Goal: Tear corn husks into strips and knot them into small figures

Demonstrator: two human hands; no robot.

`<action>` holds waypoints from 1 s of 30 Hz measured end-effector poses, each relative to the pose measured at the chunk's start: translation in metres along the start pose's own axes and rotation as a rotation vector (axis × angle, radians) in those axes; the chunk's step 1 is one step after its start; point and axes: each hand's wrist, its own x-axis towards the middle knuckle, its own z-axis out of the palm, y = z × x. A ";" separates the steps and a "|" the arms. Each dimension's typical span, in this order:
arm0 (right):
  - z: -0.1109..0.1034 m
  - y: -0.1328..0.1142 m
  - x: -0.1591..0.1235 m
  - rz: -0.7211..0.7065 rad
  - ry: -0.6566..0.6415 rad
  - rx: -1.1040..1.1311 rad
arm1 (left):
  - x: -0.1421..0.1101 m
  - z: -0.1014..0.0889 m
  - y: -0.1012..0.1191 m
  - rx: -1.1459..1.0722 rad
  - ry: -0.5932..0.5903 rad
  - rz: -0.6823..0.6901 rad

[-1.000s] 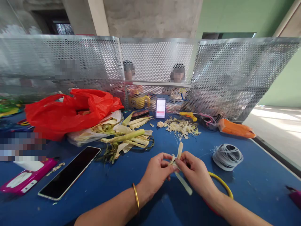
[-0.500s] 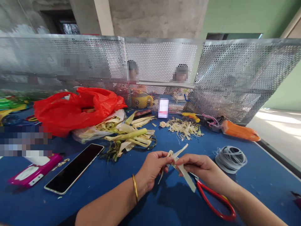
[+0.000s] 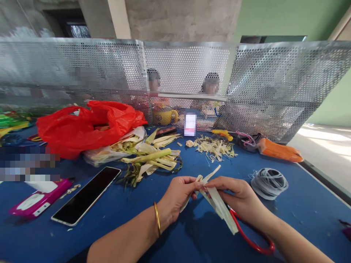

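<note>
My left hand (image 3: 179,195), with a gold bangle at the wrist, pinches pale strips of corn husk (image 3: 222,208) between thumb and fingers. Close beside it, my right hand (image 3: 237,195) pinches the same strips, which cross between the two hands. One end points up and away; longer ends hang down to the right. Red-handled scissors (image 3: 265,248) lie on the table under my right hand, their blades hidden. Farther back lie a heap of corn husks (image 3: 156,157) and a pile of thin husk shreds (image 3: 216,148).
On the blue table (image 3: 109,237) are a black-screened phone (image 3: 87,195), a magenta power strip (image 3: 41,201), a red plastic bag (image 3: 90,128), a spool of grey cord (image 3: 269,183), an orange packet (image 3: 281,149) and a yellow glue gun (image 3: 222,134). Behind a perforated metal screen (image 3: 189,65) sit people.
The husk strips have shifted between my fingers; the hanging ends now reach farther down to the right and cover more of the scissors. Both hands stay nearly in place.
</note>
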 end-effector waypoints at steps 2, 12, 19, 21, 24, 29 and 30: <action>0.001 0.002 0.000 -0.002 -0.009 0.017 | 0.001 -0.001 -0.002 -0.010 -0.010 0.015; 0.004 -0.007 0.002 0.053 0.299 0.097 | 0.002 0.000 -0.009 0.034 -0.028 0.117; 0.014 -0.004 0.003 0.234 0.251 0.009 | 0.001 0.001 -0.010 0.001 -0.068 0.073; 0.015 -0.003 0.002 0.240 0.246 -0.065 | 0.003 0.000 -0.011 -0.004 -0.071 0.082; 0.016 -0.004 0.002 0.249 0.242 -0.136 | 0.004 -0.001 -0.013 -0.023 -0.077 0.094; 0.018 -0.002 0.001 0.221 0.273 -0.248 | 0.003 -0.001 -0.012 -0.053 -0.085 0.085; 0.018 -0.001 0.001 0.220 0.280 -0.261 | 0.002 -0.001 -0.012 -0.053 -0.085 0.082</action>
